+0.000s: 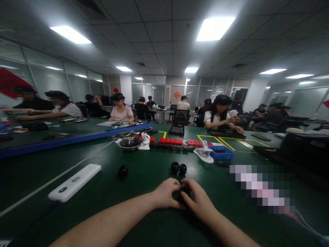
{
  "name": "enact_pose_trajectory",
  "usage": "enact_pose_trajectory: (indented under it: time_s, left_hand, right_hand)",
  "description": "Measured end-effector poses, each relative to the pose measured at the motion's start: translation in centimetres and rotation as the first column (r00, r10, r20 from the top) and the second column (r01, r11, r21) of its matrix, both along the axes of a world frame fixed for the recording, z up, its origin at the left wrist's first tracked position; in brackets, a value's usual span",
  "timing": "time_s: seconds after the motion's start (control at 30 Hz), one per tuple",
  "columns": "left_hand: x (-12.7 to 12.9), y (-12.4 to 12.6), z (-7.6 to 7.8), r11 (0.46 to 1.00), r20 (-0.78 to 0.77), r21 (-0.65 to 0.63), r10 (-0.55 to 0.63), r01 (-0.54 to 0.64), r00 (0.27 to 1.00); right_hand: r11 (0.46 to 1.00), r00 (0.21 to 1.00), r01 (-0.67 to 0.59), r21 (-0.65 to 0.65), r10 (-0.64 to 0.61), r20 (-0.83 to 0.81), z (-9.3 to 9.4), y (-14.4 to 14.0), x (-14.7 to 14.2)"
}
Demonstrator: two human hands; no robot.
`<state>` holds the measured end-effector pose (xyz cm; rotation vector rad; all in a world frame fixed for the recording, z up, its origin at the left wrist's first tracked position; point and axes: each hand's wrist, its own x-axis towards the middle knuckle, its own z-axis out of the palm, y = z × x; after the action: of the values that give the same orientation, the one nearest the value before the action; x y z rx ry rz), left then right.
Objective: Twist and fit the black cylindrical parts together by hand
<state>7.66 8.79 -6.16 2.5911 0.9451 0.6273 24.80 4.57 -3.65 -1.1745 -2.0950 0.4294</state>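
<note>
Cupping the small dark piece (pixel 178 195) between them, your left hand (pixel 166 193) and right hand (pixel 199 198) curl their fingers closely about it, both equally near, its long axis hidden, two black rounded parts (pixel 175 167) lying just beyond.

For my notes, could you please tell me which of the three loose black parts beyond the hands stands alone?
The leftmost black part, nearest the white corded device; the middle one and right one sit close together.
</note>
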Motion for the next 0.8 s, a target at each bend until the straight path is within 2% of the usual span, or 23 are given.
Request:
enact_pose_trajectory:
  time_s: [0.13, 0.37, 0.53, 0.63, 0.7, 0.8]
  left_hand:
    - [-0.02, 0.11, -0.09, 1.000, 0.006, 0.010, -0.017, 0.017, 1.000]
    - [-0.03, 0.14, -0.25, 1.000, 0.002, 0.019, 0.000, 0.000, 1.000]
    - [0.07, 0.19, -0.30, 0.999, 0.011, 0.046, -0.022, 0.021, 1.000]
    - [0.08, 0.12, -0.14, 0.999, 0.005, 0.034, -0.012, 0.011, 1.000]
    - [0.07, 0.06, -0.04, 1.000, -0.006, 0.023, -0.009, 0.009, 1.000]
    - [0.05, 0.00, -0.02, 1.000, -0.013, 0.013, -0.007, 0.007, 1.000]
  right_hand:
    - [0.999, 0.999, -0.045, 0.006, 0.045, 0.008, 0.10, -0.19, 0.12]
    - [0.997, 0.997, 0.070, 0.016, -0.071, 0.042, 0.14, 0.00, -0.03]
    - [0.998, 0.999, -0.025, -0.052, 0.026, 0.027, 0.19, -0.19, -0.03]
    - [0.995, 0.995, -0.096, -0.040, 0.097, 0.019, 0.09, -0.39, 0.08]
    - [0.995, 0.994, -0.098, -0.016, 0.099, 0.035, -0.01, -0.41, 0.13]
    - [1.000, 0.998, -0.031, 0.002, 0.031, 0.055, -0.08, -0.24, 0.11]
